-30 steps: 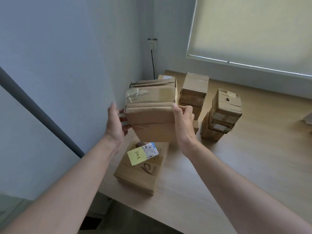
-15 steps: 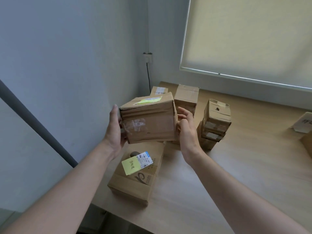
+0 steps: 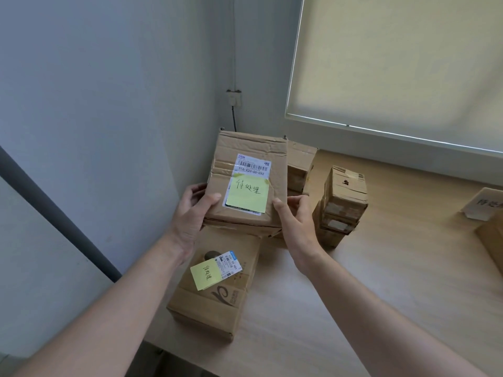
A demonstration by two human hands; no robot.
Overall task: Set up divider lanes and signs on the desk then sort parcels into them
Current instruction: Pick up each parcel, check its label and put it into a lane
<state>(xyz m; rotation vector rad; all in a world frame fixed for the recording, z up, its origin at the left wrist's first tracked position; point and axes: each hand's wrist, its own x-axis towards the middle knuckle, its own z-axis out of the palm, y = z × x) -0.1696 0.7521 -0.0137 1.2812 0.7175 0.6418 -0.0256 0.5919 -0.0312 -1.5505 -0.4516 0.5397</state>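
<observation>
I hold a brown cardboard parcel up above the desk, its labelled face turned toward me. A white barcode label and a yellow sticky note with handwriting sit on that face. My left hand grips its left edge, thumb on the front. My right hand holds the right edge, thumb on the front corner. Below lies a larger parcel with its own yellow note and label, flat on the wooden desk.
Behind the held parcel stands another box, and a stack of small taped boxes is to the right. A white paper sign and a box corner sit at the far right. Wall and socket at left, window blind behind.
Both hands have rotated the parcel, so the face with the barcode label and yellow note, first hidden, now points at me. The view has shifted slightly.
</observation>
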